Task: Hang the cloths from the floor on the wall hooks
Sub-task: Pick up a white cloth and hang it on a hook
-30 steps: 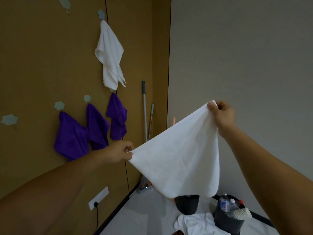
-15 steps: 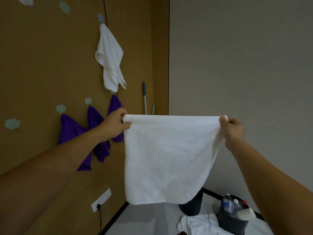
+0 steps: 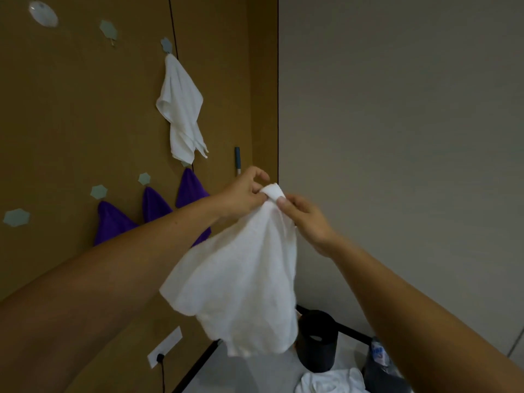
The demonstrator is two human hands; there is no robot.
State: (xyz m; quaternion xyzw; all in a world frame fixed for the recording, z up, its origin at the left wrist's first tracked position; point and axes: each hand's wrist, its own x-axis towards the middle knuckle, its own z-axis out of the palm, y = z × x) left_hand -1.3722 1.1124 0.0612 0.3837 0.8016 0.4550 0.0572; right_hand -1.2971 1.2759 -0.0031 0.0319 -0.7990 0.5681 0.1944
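- A brown wall (image 3: 71, 123) carries hexagonal hooks (image 3: 99, 192), some free.
- The left hand (image 3: 243, 194) and right hand (image 3: 307, 219) pinch the bunched corner of a white cloth (image 3: 241, 279), hanging mid-air beside the wall.
- Next, probably: loop that corner over a free hook (image 3: 108, 29).

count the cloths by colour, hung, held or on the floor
white cloths: 3 (hanging, held, heap on the floor counted as one)
purple cloths: 3 (all hanging)
total: 6
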